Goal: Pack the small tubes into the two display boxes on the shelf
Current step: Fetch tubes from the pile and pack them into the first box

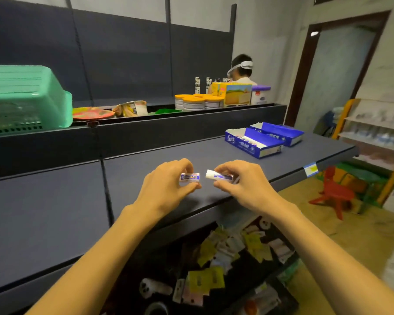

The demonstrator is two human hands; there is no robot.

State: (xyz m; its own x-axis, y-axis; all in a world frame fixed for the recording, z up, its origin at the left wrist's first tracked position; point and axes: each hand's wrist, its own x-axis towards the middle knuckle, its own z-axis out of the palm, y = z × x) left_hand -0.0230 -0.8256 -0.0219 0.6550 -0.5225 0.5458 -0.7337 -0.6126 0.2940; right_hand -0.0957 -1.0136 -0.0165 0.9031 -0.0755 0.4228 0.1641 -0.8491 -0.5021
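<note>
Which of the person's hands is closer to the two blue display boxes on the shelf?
Right. The right hand, pinching a small tube, is below and left of the blue display boxes. The left hand, pinching a small carton, sits farther left.

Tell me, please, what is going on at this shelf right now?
A person is packing small tubes into display boxes. The left hand pinches one small tube and the right hand pinches another tube, both held just above the front of the dark shelf. Further back on the right of that shelf stand two blue display boxes, open; the nearer one already shows some tubes inside. Neither held tube has reached a box yet.
</note>
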